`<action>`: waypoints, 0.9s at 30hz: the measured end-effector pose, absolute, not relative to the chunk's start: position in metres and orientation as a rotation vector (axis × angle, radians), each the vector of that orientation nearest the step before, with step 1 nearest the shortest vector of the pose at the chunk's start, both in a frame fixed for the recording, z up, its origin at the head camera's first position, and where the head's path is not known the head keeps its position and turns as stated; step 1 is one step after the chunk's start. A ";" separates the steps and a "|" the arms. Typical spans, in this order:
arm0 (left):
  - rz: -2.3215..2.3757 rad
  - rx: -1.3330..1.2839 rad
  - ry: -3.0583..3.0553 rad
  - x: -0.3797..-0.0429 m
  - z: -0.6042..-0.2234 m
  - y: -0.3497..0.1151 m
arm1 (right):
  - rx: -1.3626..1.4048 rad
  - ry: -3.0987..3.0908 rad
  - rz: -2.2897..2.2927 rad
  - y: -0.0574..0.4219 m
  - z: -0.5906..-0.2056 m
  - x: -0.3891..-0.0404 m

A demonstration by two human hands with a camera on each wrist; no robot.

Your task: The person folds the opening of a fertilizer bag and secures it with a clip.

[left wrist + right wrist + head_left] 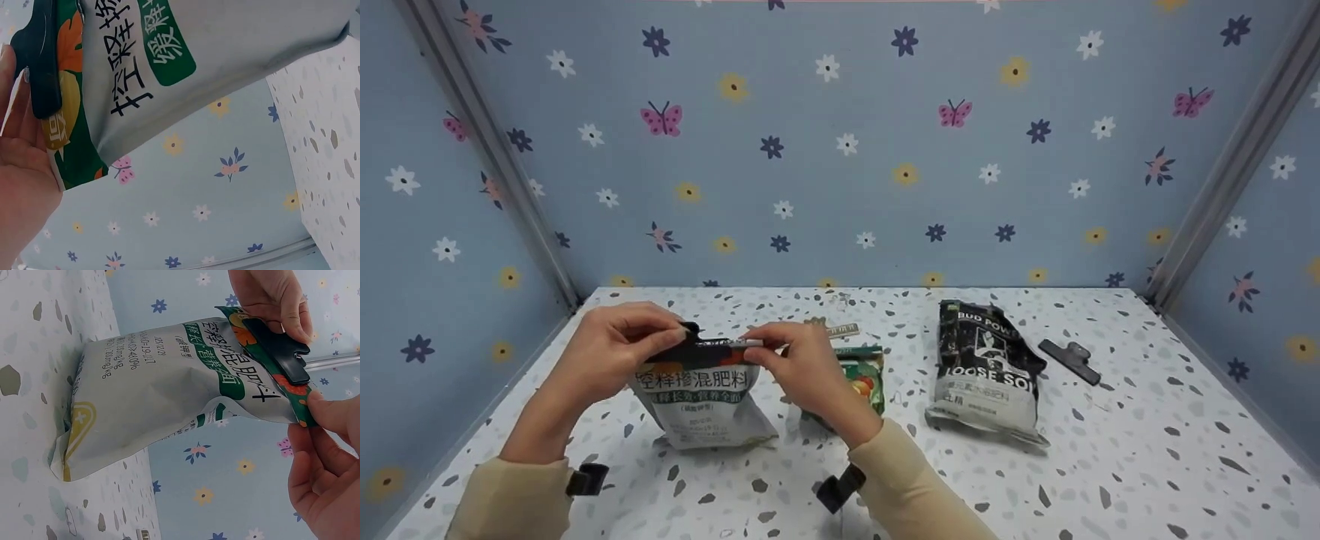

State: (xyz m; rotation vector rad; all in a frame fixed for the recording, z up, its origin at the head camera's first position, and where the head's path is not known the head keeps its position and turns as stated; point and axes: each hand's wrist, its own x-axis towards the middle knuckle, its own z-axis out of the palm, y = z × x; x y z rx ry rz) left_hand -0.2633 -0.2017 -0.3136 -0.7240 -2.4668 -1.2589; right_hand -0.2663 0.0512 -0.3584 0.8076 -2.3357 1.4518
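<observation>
A white fertilizer bag point(709, 424) stands on the table with its top edge drawn up, its green and orange band facing me in the right wrist view. Across that band sits a black clip point(275, 349), which also shows in the left wrist view point(45, 62). My left hand point(615, 349) pinches the clip at its handle side. With thumb and fingers my right hand point(802, 367) pinches the top corner of the bag, just beyond the clip's end. The bag's bottom touches the table.
Behind my right forearm is a small green packet point(870, 375), partly hidden. A black-and-white soil bag point(988, 367) lies to the right, with a second black clip point(1071, 361) beside it. A small beige strip point(842, 331) lies farther back. Patterned walls enclose the speckled table point(1147, 465).
</observation>
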 end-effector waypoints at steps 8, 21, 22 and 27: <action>-1.184 -0.652 -2.581 -0.263 -0.315 -0.206 | 0.825 -2.325 1.434 0.050 -0.359 -0.267; -1.363 -0.524 -2.461 -0.266 -0.332 -0.227 | 0.830 -2.332 1.443 0.048 -0.362 -0.267; -1.384 -0.512 -2.462 -0.266 -0.336 -0.229 | 0.823 -2.341 1.461 0.048 -0.362 -0.267; -1.483 -0.429 -2.507 -0.269 -0.354 -0.239 | 0.795 -2.370 1.507 0.049 -0.362 -0.266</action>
